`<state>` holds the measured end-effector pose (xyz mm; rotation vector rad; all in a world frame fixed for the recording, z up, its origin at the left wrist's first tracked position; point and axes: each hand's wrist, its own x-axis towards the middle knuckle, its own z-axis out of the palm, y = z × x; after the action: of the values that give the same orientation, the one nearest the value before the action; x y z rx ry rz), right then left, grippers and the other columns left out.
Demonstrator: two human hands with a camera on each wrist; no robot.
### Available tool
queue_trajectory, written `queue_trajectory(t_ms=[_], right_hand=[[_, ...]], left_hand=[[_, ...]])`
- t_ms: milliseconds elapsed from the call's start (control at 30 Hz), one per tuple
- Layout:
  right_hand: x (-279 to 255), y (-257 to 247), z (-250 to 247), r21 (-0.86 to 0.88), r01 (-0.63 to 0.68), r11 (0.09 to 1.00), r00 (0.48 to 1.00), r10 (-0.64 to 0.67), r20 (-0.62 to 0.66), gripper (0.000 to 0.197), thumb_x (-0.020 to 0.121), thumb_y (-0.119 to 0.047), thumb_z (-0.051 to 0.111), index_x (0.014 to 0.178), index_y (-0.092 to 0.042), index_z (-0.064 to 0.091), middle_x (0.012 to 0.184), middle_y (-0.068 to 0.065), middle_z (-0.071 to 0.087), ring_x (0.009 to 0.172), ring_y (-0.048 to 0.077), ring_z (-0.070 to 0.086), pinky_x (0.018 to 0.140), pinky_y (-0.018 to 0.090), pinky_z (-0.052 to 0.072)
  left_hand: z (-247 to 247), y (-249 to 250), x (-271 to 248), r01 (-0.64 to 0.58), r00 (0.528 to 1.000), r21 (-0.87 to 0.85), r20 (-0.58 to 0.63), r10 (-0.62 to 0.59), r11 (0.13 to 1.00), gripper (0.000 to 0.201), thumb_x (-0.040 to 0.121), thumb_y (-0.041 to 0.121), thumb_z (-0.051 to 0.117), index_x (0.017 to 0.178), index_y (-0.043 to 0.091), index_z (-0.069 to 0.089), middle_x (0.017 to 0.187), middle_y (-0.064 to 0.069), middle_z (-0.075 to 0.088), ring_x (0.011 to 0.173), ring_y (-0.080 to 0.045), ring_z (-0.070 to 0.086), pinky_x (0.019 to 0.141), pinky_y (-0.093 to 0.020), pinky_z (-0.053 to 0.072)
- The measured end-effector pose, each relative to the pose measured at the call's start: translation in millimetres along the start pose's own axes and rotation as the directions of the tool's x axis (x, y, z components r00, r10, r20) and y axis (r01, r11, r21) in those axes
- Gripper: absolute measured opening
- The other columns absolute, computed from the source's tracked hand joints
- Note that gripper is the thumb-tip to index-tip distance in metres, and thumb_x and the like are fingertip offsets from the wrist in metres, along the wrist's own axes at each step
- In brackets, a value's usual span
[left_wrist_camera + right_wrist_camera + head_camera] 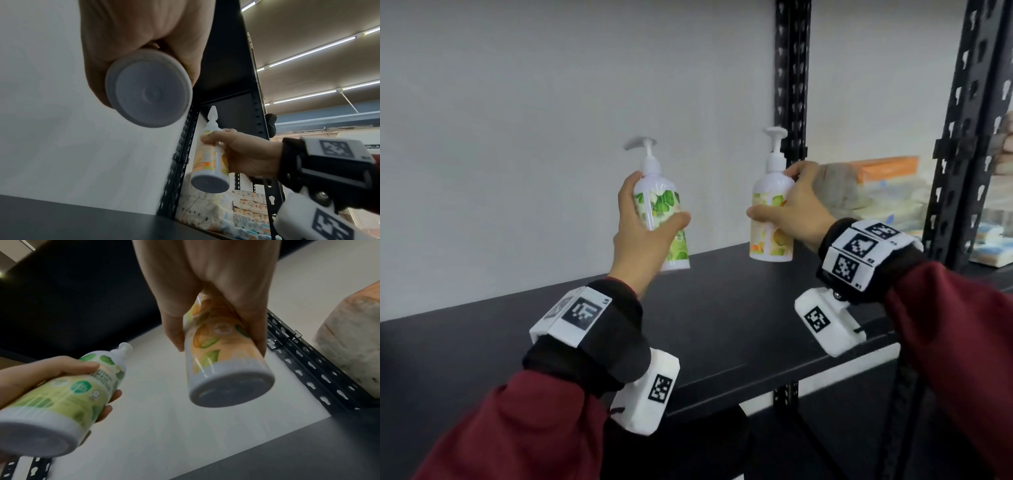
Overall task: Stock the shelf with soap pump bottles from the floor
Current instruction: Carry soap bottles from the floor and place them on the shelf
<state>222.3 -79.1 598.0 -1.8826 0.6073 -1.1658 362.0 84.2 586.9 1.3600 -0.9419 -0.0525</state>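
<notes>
My left hand (645, 233) grips a white pump bottle with a green leaf label (661, 205), upright and in the air over the black shelf board (705, 325). Its round base (149, 88) fills the left wrist view. My right hand (796, 210) grips a white pump bottle with an orange fruit label (770, 219), also upright, above the shelf's back right part near the wall. The right wrist view shows the orange bottle (224, 363) from below, clear of the board, and the green bottle (61, 395) in my left hand (51, 369). The floor is out of view.
A black perforated upright post (791, 85) stands behind the orange bottle, and a second post (969, 137) further right. The neighbouring bay to the right holds wrapped tissue packs (887, 195). A plain white wall (517, 137) backs the shelf.
</notes>
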Motion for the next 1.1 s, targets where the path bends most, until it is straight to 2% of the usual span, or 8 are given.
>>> queue_trajectory(t_ms=[100, 200, 300, 433, 633, 833, 967, 1100], right_hand=[[18, 4, 7, -0.093, -0.070, 0.993, 0.997, 0.071, 0.002, 0.066, 0.073, -0.008, 0.077, 0.103, -0.016, 0.019, 0.085, -0.004, 0.038, 0.072, 0.021, 0.056, 0.076, 0.049, 0.056], [35, 11, 16, -0.178, -0.146, 0.973, 0.989, 0.150, 0.007, 0.075, 0.066, -0.016, 0.082, 0.112, -0.016, 0.023, 0.092, -0.001, 0.043, 0.085, 0.025, 0.058, 0.081, 0.049, 0.055], [50, 16, 25, -0.333, -0.185, 0.924, 0.969, 0.229, 0.097, 0.079, 0.064, -0.024, 0.084, 0.124, -0.013, 0.034, 0.107, 0.006, 0.054, 0.095, 0.027, 0.061, 0.083, 0.046, 0.055], [62, 21, 35, -0.457, -0.190, 0.869, 0.945, 0.288, 0.154, 0.067, 0.060, -0.031, 0.086, 0.112, -0.010, 0.049, 0.106, 0.009, 0.063, 0.093, 0.028, 0.064, 0.084, 0.044, 0.055], [76, 33, 42, -0.511, -0.185, 0.839, 0.933, 0.314, 0.178, 0.061, 0.063, -0.027, 0.085, 0.105, -0.014, 0.042, 0.107, 0.008, 0.060, 0.097, 0.029, 0.062, 0.082, 0.044, 0.054], [94, 47, 47, -0.529, -0.190, 0.827, 0.931, 0.322, 0.170, 0.073, 0.065, -0.026, 0.085, 0.123, -0.011, 0.044, 0.103, 0.005, 0.056, 0.094, 0.025, 0.058, 0.078, 0.036, 0.050], [106, 62, 52, -0.557, -0.188, 0.809, 0.937, 0.317, 0.145, 0.077, 0.064, -0.030, 0.085, 0.125, -0.011, 0.042, 0.117, 0.007, 0.056, 0.108, 0.027, 0.057, 0.091, 0.039, 0.049], [113, 69, 56, -0.554, -0.186, 0.811, 0.942, 0.308, 0.135, 0.085, 0.065, -0.033, 0.084, 0.129, -0.008, 0.035, 0.123, 0.009, 0.052, 0.113, 0.029, 0.054, 0.095, 0.042, 0.047]], left_hand=[[0, -4, 6, 0.003, 1.000, 0.014, 0.017, -0.004, 1.000, 0.069, 0.079, 0.017, 0.072, 0.125, 0.045, 0.029, 0.107, 0.016, 0.054, 0.102, -0.017, 0.060, 0.093, -0.045, 0.051], [-1, -7, 14, 0.015, 0.999, 0.022, 0.028, -0.016, 1.000, 0.070, 0.079, 0.017, 0.073, 0.126, 0.045, 0.030, 0.106, 0.014, 0.055, 0.101, -0.018, 0.061, 0.091, -0.046, 0.052], [-4, -8, 20, 0.014, 0.999, 0.040, 0.049, -0.016, 0.999, 0.069, 0.079, 0.018, 0.073, 0.125, 0.045, 0.030, 0.106, 0.013, 0.056, 0.100, -0.018, 0.062, 0.089, -0.045, 0.053], [-7, -11, 26, 0.010, 0.997, 0.074, 0.081, -0.016, 0.997, 0.074, 0.079, 0.019, 0.073, 0.134, 0.040, 0.029, 0.106, 0.010, 0.057, 0.098, -0.018, 0.062, 0.088, -0.044, 0.053], [-10, -18, 36, -0.005, 0.997, 0.103, 0.078, -0.004, 0.995, 0.072, 0.080, 0.017, 0.072, 0.134, 0.040, 0.030, 0.100, 0.014, 0.057, 0.095, -0.017, 0.062, 0.089, -0.045, 0.053], [-11, -27, 50, -0.003, 0.998, 0.109, 0.063, -0.004, 0.994, 0.072, 0.080, 0.016, 0.072, 0.135, 0.038, 0.031, 0.100, 0.012, 0.057, 0.094, -0.017, 0.062, 0.090, -0.046, 0.052], [-9, -34, 57, -0.014, 0.998, 0.120, 0.067, 0.006, 0.993, 0.073, 0.080, 0.017, 0.072, 0.136, 0.039, 0.031, 0.102, 0.011, 0.058, 0.097, -0.020, 0.062, 0.090, -0.047, 0.052], [-7, -37, 60, -0.028, 0.997, 0.121, 0.072, 0.020, 0.992, 0.070, 0.080, 0.015, 0.072, 0.133, 0.039, 0.032, 0.101, 0.012, 0.058, 0.095, -0.017, 0.063, 0.089, -0.044, 0.053]])
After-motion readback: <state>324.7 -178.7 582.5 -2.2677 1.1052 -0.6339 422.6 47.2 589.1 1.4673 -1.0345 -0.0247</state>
